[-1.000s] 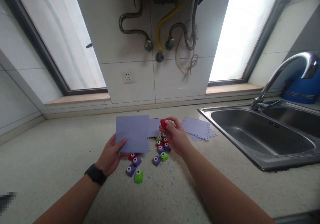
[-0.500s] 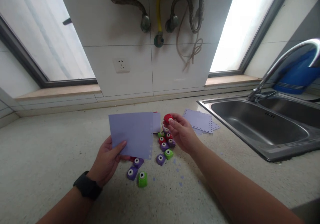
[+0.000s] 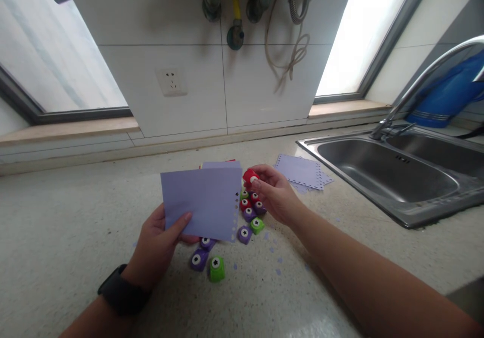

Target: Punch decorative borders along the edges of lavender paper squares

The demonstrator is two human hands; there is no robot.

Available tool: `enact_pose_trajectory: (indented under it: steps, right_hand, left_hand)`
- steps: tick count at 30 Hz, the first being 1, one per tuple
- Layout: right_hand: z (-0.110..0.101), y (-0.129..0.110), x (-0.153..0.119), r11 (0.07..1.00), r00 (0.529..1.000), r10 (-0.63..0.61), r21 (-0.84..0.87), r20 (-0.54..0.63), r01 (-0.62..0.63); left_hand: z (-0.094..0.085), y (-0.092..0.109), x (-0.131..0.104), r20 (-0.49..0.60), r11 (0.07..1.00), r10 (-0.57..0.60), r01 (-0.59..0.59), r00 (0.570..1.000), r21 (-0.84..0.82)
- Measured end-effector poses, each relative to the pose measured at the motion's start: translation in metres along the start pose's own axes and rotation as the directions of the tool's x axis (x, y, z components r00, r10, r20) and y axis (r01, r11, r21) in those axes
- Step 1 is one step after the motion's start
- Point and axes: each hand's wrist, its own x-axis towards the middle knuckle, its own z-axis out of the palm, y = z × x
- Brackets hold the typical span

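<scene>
My left hand (image 3: 162,234) pinches a purple sheet (image 3: 200,202), thumb on its front face. Small holes run down the lower part of the sheet's right edge. Close to its upper right corner, my right hand (image 3: 274,192) is closed on a red craft punch (image 3: 251,177). Several purple, red and green punches lie below and between the hands, among them a purple one (image 3: 244,234) and a green one (image 3: 217,269). More purple paper (image 3: 221,164) shows behind the held sheet.
Purple sheets with punched edges (image 3: 300,171) lie on the counter (image 3: 75,202) beyond my right hand. A steel sink (image 3: 389,174) with a faucet (image 3: 408,91) is at the right, a blue container (image 3: 438,101) behind it. Small paper bits are scattered near the punches.
The view has tilted down and shifted slightly. The held sheet's right edge and the red punch have come closer together. Both hands keep their holds.
</scene>
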Motion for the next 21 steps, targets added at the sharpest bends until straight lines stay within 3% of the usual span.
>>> enact_pose_trajectory:
  steps: [21]
  right_hand:
    - [-0.0033,0.0045,-0.0002,0.998,0.998,-0.039,-0.052,0.046,0.041]
  left_hand:
    - [0.0031,0.0082,-0.0038,-0.019,0.994,0.039,-0.036,0.999,0.099]
